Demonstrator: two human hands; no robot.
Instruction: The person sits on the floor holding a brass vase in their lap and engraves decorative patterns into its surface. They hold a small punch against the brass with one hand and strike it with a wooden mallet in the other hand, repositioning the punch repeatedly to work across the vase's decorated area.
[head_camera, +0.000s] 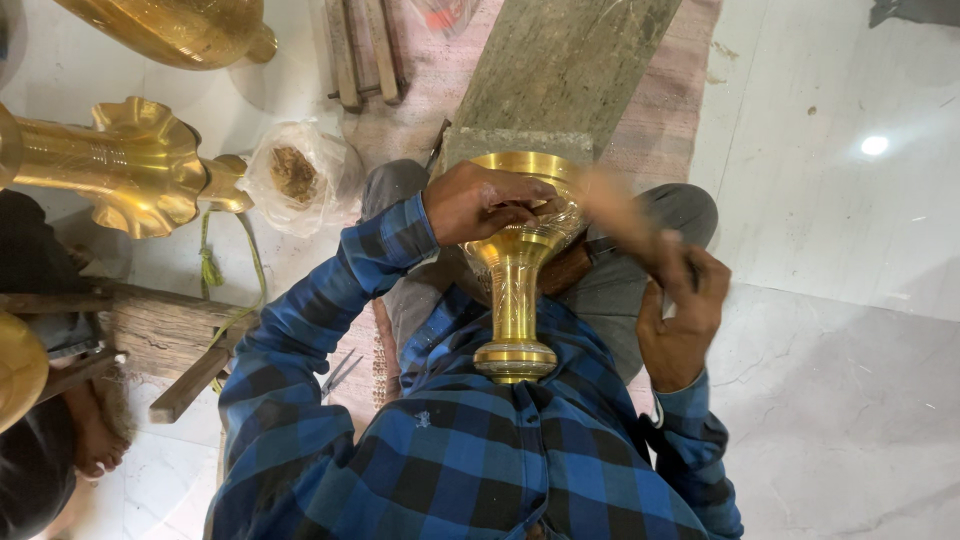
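Observation:
A shiny brass goblet-shaped piece (513, 290) lies across my lap, its round foot near my chest and its wide bowl resting against a grey stone block (560, 75). My left hand (480, 203) is closed over the bowl where it meets the stem and seems to pinch a small tool I cannot make out. My right hand (682, 322) grips a wooden mallet (625, 212), blurred by motion, with its head near the bowl.
Large fluted brass parts (130, 165) lie at the left, another brass vessel (180, 28) at the top. A plastic bag of brown material (295, 175), wooden planks (150, 335), scissors (340, 372) and another person's bare foot (95, 440) are at the left. White marble floor lies to the right.

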